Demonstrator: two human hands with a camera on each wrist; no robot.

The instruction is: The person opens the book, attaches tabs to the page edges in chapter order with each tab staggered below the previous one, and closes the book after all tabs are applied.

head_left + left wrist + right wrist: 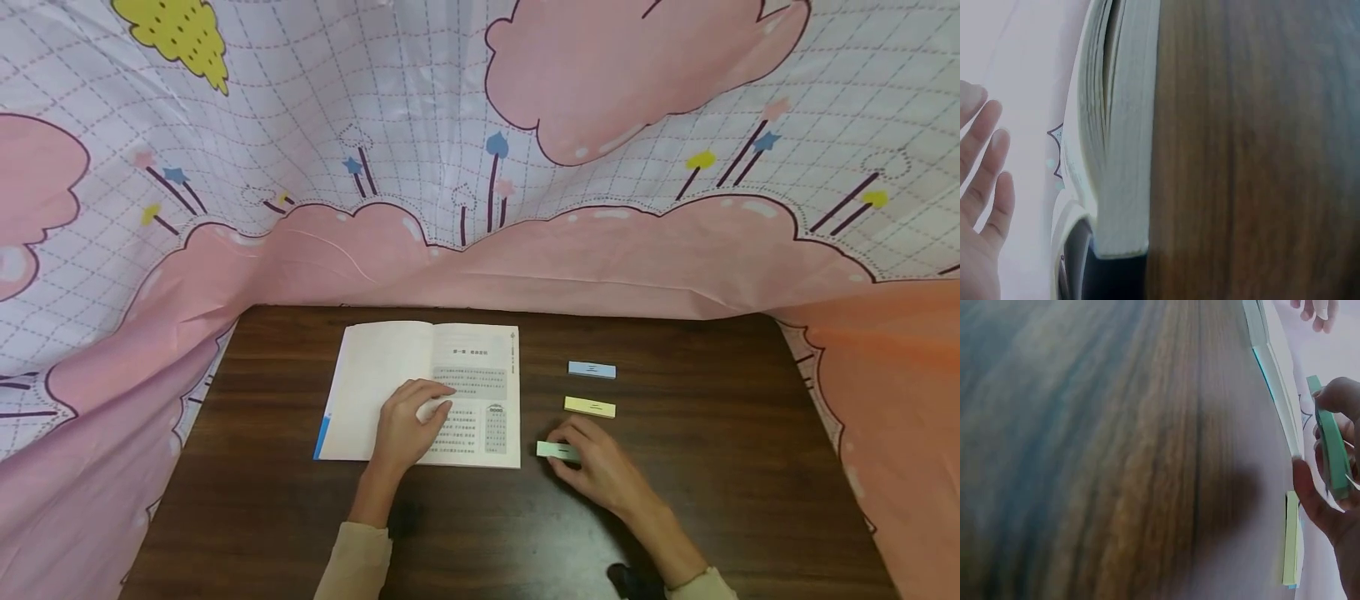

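Observation:
A book (375,358) lies open on the wooden table, its left page blank and its right page printed. My left hand (407,421) is over the middle of the book with fingers loosely bent and nothing held; the left wrist view shows these fingers (985,156) beyond the page edges. To the book's right, my right hand (596,467) pinches a narrow green sticky-note pad (557,451) with a dark stroke on it. In the right wrist view the green pad sits tilted between the fingers, apart from the tabletop. A yellow pad (590,407) lies just beyond that hand.
A blue pad (592,369) lies farther back, beyond the yellow one. Both carry dark strokes. A patterned pink and white cloth (585,275) hangs behind and beside the table (697,400). A small black object (628,579) shows near the right forearm.

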